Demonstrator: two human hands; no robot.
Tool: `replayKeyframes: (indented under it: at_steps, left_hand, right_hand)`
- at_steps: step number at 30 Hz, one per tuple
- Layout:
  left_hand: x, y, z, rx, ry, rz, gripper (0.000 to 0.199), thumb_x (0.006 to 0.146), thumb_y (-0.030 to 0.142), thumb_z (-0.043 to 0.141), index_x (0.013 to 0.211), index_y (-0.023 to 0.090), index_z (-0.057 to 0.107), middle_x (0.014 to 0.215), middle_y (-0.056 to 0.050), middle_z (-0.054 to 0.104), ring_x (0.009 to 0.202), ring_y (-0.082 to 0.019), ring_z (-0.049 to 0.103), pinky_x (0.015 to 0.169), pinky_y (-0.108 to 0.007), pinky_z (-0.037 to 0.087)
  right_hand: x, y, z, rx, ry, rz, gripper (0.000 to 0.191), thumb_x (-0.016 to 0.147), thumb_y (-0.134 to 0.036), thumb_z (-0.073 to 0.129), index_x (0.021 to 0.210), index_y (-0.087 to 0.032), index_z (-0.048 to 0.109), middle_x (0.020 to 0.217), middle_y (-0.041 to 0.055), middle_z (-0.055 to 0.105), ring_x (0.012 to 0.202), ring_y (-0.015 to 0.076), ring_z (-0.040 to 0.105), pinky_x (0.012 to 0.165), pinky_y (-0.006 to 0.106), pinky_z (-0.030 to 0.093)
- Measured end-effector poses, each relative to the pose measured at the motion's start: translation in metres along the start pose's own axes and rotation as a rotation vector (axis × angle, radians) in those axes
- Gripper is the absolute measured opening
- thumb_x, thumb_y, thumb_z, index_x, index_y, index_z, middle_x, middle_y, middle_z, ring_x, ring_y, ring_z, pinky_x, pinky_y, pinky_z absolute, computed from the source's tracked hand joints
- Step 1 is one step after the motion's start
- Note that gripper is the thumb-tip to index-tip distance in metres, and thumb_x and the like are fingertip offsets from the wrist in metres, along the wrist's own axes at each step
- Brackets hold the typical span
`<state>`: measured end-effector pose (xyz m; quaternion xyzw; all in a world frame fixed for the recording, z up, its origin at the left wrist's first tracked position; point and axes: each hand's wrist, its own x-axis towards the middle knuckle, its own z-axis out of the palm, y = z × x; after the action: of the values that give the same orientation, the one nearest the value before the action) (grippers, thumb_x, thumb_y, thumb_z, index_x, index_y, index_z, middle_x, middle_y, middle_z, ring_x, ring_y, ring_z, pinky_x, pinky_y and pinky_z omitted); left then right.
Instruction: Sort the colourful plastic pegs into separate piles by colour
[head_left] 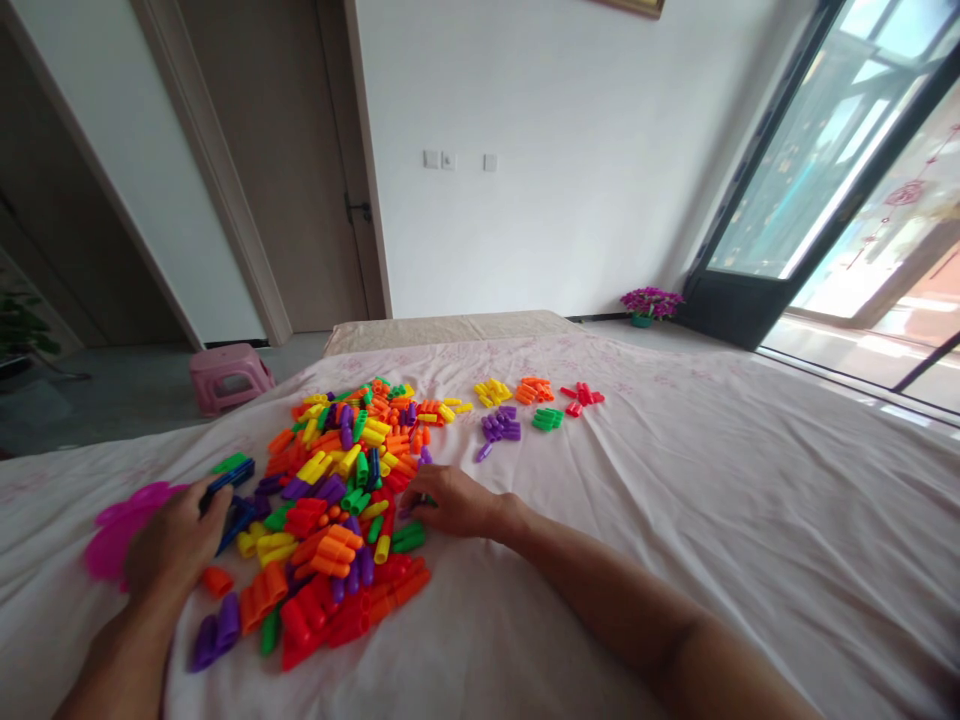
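A large mixed pile of plastic bullet-shaped toy pieces (330,550) in orange, yellow, green, purple and red lies on a pale cloth (570,560). At its left side my left hand (176,535) is closed around a dark blue toy piece (234,474), in front of a magenta plastic thing (112,535) that it partly covers. My right hand (454,500) reaches to the pile's right edge with fingers curled together; what they grip, if anything, is hidden. Beyond it sit small sorted groups: yellow pieces (492,392), orange pieces (534,390), red pieces (583,398), purple pieces (501,425) and green pieces (547,419).
A pink stool (231,378) stands on the floor past the cloth's left edge. Behind are a brown door (277,170) and a white wall. Purple flowers (651,302) in a pot stand near the glass door (795,200) at right.
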<state>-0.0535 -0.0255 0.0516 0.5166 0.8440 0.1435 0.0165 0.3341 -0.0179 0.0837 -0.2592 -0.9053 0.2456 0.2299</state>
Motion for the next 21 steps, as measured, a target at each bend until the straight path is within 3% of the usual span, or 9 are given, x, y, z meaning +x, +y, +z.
replayKeyframes:
  at_steps: [6, 11, 14, 21]
  left_hand:
    - [0.001, 0.001, -0.001, 0.005, -0.028, -0.022, 0.071, 0.090, 0.063, 0.018, 0.136, 0.020, 0.051, 0.124, -0.018, 0.064, 0.100, -0.033, 0.064, 0.079, -0.041, 0.048]
    - [0.000, 0.002, -0.002, -0.013, -0.031, -0.026, 0.071, 0.089, 0.063, 0.018, 0.136, 0.021, 0.050, 0.127, -0.017, 0.063, 0.101, -0.034, 0.064, 0.079, -0.041, 0.048]
    - [0.001, 0.001, -0.001, -0.026, -0.034, -0.018, 0.072, 0.089, 0.063, 0.016, 0.137, 0.022, 0.049, 0.129, -0.017, 0.062, 0.103, -0.035, 0.064, 0.079, -0.041, 0.048]
    - [0.007, -0.005, 0.006, -0.004, -0.048, -0.026, 0.073, 0.088, 0.064, 0.017, 0.136, 0.021, 0.051, 0.123, -0.018, 0.065, 0.099, -0.035, 0.065, 0.078, -0.042, 0.048]
  right_hand:
    - [0.002, 0.029, -0.002, 0.180, 0.264, 0.259, 0.016, 0.079, -0.015, 0.067, 0.094, -0.017, 0.072, 0.088, 0.0026, 0.071, 0.076, 0.0128, 0.063, 0.069, 0.022, 0.049]
    - [0.004, 0.047, -0.024, 0.365, 0.508, 0.407, 0.023, 0.079, -0.033, 0.068, 0.095, -0.016, 0.070, 0.082, 0.0021, 0.069, 0.058, 0.0103, 0.060, 0.053, 0.021, 0.048]
    - [-0.002, 0.064, -0.046, 0.249, 0.651, 0.433, 0.026, 0.078, -0.036, 0.069, 0.096, -0.017, 0.070, 0.084, 0.0029, 0.070, 0.059, 0.0113, 0.060, 0.053, 0.023, 0.049]
    - [-0.037, 0.121, -0.087, -0.052, 0.895, 0.572, 0.026, 0.075, -0.039, 0.070, 0.090, -0.017, 0.071, 0.085, 0.0047, 0.072, 0.079, 0.0188, 0.066, 0.073, 0.030, 0.052]
